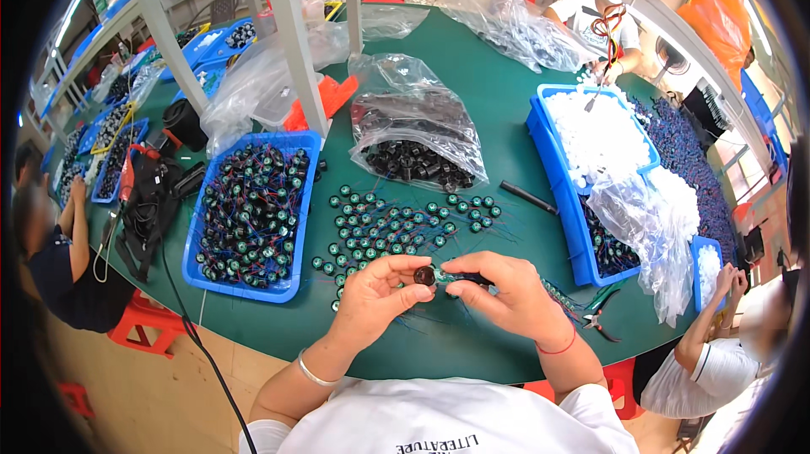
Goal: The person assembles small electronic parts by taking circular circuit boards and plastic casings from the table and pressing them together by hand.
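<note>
My left hand [369,302] pinches a small black round cap [424,275] between thumb and fingertips, just above the green table [460,344]. Close beside it, my right hand [513,295] is closed on a dark rod-like piece [474,278], whose exact kind I cannot make out. A bit of green shows between the two hands, where the parts meet or nearly meet. Just beyond them, several small round parts [392,224] with green tops and thin red and blue wires lie spread out. Past these, a clear plastic bag [405,104] spills black caps [413,164] toward me.
A blue tray [291,264] of wired parts stands left. Stacked blue bins [557,192] with white pieces stand right, near a black tube [529,197] and pliers [597,321]. Metal posts [305,49] rise from the table. Co-workers sit left, right and across.
</note>
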Demonstrator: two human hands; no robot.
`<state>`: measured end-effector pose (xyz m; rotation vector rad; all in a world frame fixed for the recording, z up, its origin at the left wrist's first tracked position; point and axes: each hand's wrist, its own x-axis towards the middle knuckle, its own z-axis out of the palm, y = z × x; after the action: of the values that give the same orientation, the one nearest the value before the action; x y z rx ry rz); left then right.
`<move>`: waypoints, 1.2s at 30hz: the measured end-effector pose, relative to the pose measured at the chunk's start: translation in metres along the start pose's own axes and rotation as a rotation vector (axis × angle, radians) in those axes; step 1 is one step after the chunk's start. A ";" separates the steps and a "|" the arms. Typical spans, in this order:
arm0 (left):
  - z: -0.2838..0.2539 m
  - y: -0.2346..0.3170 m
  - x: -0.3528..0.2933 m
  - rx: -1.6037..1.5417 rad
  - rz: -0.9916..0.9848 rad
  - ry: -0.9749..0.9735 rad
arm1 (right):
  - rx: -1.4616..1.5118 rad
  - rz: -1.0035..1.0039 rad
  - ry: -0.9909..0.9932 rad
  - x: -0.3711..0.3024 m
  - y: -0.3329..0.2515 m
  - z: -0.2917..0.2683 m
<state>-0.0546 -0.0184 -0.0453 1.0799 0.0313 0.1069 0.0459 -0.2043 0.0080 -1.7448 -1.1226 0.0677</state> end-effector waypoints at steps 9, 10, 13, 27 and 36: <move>-0.002 -0.007 -0.004 -0.019 0.049 -0.007 | -0.043 -0.023 -0.023 0.000 -0.004 0.009; -0.002 -0.008 -0.004 -0.017 0.054 -0.010 | -0.051 -0.040 -0.024 0.000 -0.003 0.010; -0.002 -0.009 -0.005 -0.024 0.068 -0.003 | -0.065 -0.063 -0.028 0.000 0.000 0.012; 0.005 -0.002 -0.004 -0.011 -0.118 0.111 | -0.400 -0.176 -0.026 -0.007 -0.002 0.019; 0.020 -0.004 -0.007 0.633 0.306 0.245 | -0.584 -0.203 0.047 -0.015 -0.008 0.029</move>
<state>-0.0599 -0.0388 -0.0399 1.6945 0.1266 0.5321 0.0173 -0.1940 -0.0064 -2.1073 -1.3663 -0.4659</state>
